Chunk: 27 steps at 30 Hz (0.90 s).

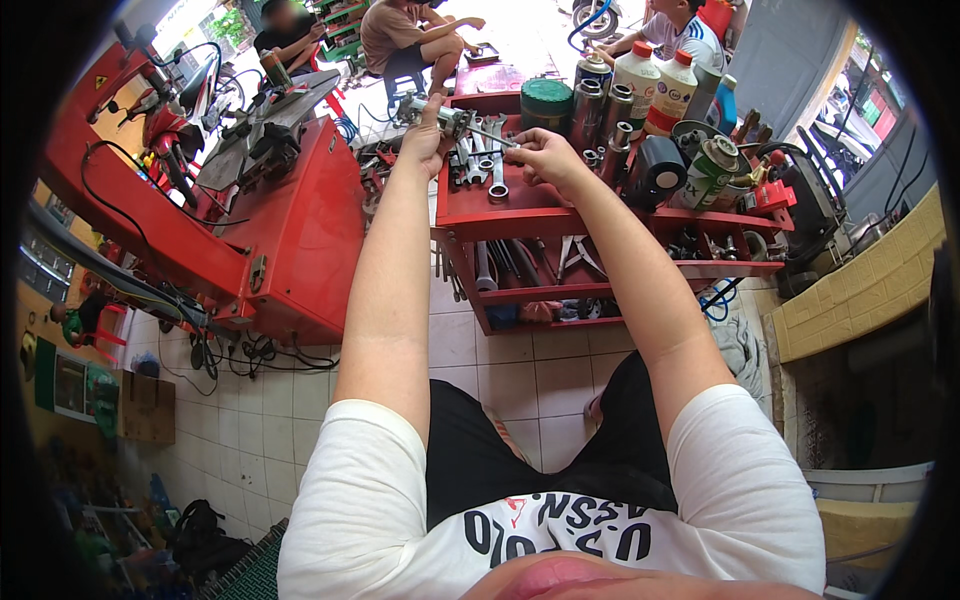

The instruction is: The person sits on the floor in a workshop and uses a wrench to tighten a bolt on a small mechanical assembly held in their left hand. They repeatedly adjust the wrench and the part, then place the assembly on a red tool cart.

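In my left hand (425,140) is a silver metal mechanical part (455,122), raised above the left edge of a red tool cart (470,205). My right hand (550,160) pinches the near end of a thin metal rod-like tool (492,137). The tool's far end reaches the metal part; whether it sits in it I cannot make out. Beneath it, several wrenches (498,190) lie side by side on the cart's top. My right fingers hover just beside them.
Cans, sockets and bottles (668,95) crowd the cart's right side, near a green tub (546,103). A red machine (300,230) stands left, cables (265,350) on the tiles below it. Several people (400,40) sit beyond the cart. A yellow padded panel (860,290) is at right.
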{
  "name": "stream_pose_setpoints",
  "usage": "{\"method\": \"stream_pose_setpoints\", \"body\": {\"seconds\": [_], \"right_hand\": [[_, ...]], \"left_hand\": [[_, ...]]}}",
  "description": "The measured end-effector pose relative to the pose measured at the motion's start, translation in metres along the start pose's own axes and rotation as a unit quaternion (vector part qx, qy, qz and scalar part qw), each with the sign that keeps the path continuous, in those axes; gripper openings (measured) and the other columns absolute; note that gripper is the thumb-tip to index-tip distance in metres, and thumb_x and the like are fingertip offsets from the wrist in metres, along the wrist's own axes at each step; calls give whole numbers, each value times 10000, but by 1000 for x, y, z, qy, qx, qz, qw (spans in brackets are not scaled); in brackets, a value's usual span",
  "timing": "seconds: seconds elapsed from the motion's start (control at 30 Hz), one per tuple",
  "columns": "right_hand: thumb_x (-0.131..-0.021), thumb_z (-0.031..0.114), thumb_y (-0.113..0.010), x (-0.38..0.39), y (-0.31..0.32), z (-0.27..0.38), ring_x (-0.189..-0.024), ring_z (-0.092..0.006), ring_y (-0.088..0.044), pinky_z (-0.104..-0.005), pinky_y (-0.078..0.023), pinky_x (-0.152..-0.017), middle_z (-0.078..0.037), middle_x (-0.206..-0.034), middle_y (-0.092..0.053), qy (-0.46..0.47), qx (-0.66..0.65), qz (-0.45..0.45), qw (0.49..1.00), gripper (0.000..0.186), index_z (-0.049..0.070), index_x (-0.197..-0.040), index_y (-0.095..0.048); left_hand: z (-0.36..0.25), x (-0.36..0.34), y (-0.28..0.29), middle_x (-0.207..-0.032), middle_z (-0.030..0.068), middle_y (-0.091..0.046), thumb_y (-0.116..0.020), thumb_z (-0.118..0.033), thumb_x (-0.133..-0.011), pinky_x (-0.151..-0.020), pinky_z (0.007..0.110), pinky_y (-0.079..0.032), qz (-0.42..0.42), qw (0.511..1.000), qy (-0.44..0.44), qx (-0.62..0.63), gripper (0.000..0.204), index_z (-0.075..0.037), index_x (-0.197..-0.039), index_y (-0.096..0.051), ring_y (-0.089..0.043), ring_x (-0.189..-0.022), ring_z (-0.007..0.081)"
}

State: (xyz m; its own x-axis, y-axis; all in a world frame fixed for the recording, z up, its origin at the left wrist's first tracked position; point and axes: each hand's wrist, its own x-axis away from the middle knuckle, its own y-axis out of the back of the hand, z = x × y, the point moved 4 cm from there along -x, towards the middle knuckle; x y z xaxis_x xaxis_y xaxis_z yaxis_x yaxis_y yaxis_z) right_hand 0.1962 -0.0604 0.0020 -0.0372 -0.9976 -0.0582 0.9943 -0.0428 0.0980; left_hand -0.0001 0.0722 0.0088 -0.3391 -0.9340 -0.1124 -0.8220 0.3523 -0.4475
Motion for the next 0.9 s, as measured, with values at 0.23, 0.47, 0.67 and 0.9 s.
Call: {"method": "stream_pose_setpoints", "body": {"seconds": [0.23, 0.47, 0.67, 0.9], "right_hand": [[-879, 288, -756, 2, 1, 2, -556, -93, -586, -247, -479, -503, -78, -959, -723, -108, -91, 0, 990, 437, 11, -1174, -591], [-852, 273, -783, -8, 8, -5, -591, -97, -595, -248, -478, -501, -94, -952, -687, 20, 12, -37, 999, 500, 3, -1210, -563], [-928, 291, -688, -8, 5, -4, -568, -108, -594, -255, -475, -495, -118, -1006, -700, -61, -101, 13, 993, 500, 14, -1290, -485], [-1002, 306, -566, -2, 3, 2, -518, -107, -588, -264, -521, -525, -183, -1215, -624, -38, -76, 19, 996, 498, 10, -1367, -403]], "left_hand": [[-1, 1, 6, -950, 35, -662, -644, -502, -925, -786, 366, -602, -1, 1000, 5, -7, 457, -129, -1181, -581, -676, -844, 164], [0, 1, 0, -961, 31, -664, -664, -514, -906, -770, 353, -601, -1, 1000, 7, -9, 488, -127, -1190, -581, -678, -838, 157], [0, 2, 2, -946, 27, -666, -667, -514, -905, -769, 350, -598, 7, 1000, 7, 0, 482, -135, -1191, -586, -679, -834, 157], [1, 0, 2, -931, 23, -667, -666, -506, -908, -768, 350, -595, 2, 1000, 11, 0, 450, -148, -1172, -593, -679, -825, 157]]}}
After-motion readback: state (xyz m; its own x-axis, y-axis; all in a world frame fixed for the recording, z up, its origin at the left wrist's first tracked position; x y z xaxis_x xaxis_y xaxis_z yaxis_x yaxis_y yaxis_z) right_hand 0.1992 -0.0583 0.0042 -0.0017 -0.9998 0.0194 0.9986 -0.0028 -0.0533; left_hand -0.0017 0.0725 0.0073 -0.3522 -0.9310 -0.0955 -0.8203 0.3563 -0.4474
